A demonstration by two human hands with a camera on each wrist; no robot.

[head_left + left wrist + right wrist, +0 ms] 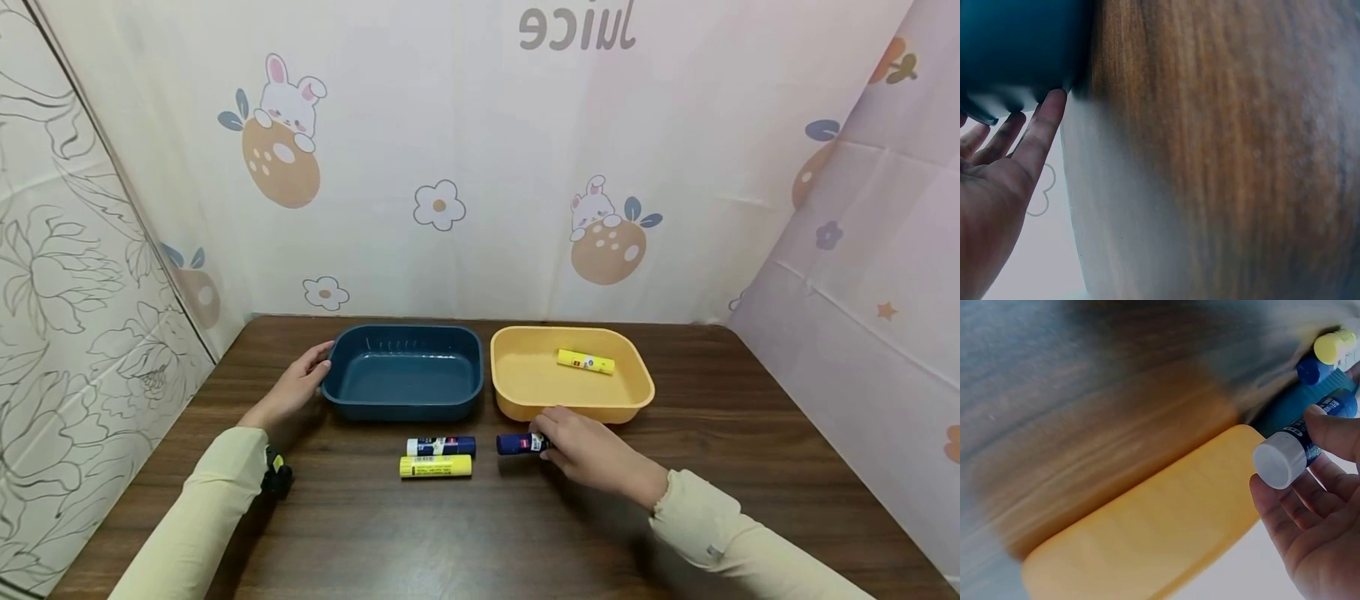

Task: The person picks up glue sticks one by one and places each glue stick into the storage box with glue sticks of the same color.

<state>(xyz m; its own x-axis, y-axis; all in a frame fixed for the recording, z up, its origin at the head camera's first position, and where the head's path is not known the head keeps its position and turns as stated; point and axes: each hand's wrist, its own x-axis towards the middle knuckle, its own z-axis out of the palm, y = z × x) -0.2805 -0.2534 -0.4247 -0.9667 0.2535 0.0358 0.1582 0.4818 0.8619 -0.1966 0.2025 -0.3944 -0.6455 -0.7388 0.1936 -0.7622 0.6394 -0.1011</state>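
My right hand (592, 454) grips a dark blue glue stick (517, 443) in front of the yellow tray. In the right wrist view the thumb and fingers pinch that glue stick (1300, 447), its white end facing the camera. At the left, my left hand (296, 387) touches the outer left side of the dark blue tray (405, 412). Its fingers (1044, 125) lie nearly straight against the tray wall in the left wrist view. A dark blue and white glue stick (457, 446) lies on the table just behind a yellow glue stick (435, 467).
The yellow tray (573, 410) stands right of the blue one and holds a yellow glue stick (585, 362). Both trays are near the back of the wooden table (420, 542). A patterned curtain (480, 258) hangs behind, with side panels left and right.
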